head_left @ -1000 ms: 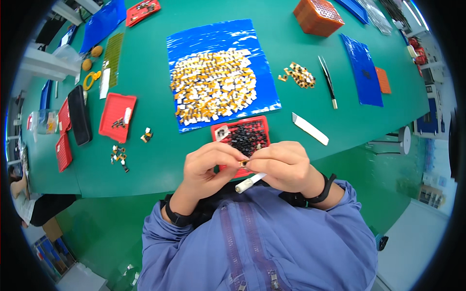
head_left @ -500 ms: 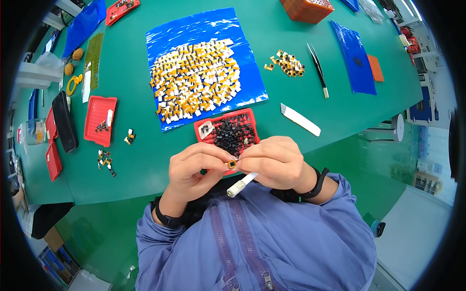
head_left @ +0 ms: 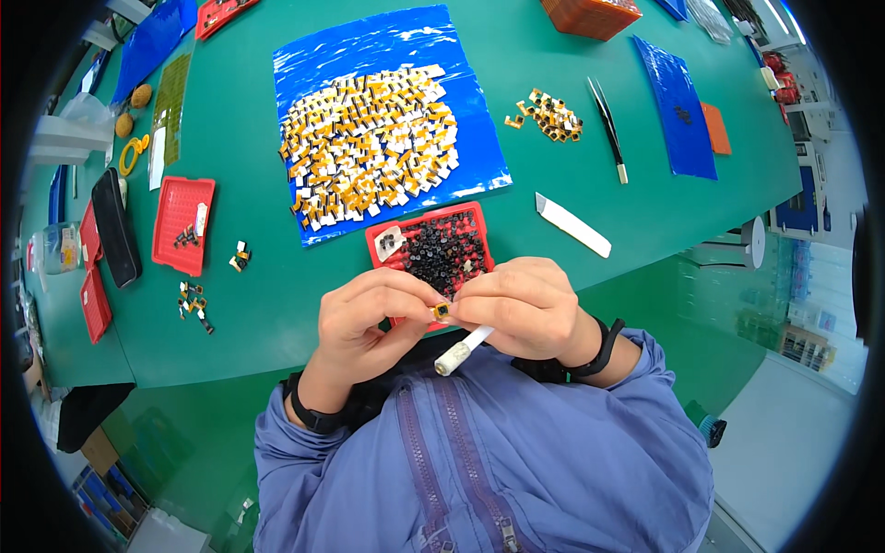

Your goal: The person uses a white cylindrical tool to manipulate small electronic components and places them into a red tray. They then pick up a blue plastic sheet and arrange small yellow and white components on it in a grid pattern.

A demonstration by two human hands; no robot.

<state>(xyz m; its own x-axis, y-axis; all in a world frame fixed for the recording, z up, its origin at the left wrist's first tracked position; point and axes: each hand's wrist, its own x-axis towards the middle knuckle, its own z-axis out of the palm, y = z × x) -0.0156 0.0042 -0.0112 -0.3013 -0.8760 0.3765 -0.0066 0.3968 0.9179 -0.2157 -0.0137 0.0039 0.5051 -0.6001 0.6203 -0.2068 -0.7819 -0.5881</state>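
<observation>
Between the thumb and fingers of my left hand (head_left: 376, 318) is a small square gold part with a dark centre (head_left: 441, 311). My right hand (head_left: 527, 309) is closed around a white stick-like tool (head_left: 463, 352), whose thick, pale end sticks out toward my body. Its fingertips meet the small part from the right; the tool's other end is hidden in the fingers. Just beyond both hands, a red tray (head_left: 380, 261) holds many small black round pieces (head_left: 438, 253) and a scrap of white paper.
A blue sheet (head_left: 369, 41) bears a large pile of white-and-gold flex parts (head_left: 369, 147). To its right lie a smaller pile of gold parts (head_left: 556, 118), tweezers (head_left: 607, 129) and a white-handled blade (head_left: 573, 226). Another red tray (head_left: 169, 221) sits at left, beside several loose parts (head_left: 193, 302).
The table and its things have shifted slightly left in the picture. Both hands keep nearly the same pose around the small part, which looks turned a little.
</observation>
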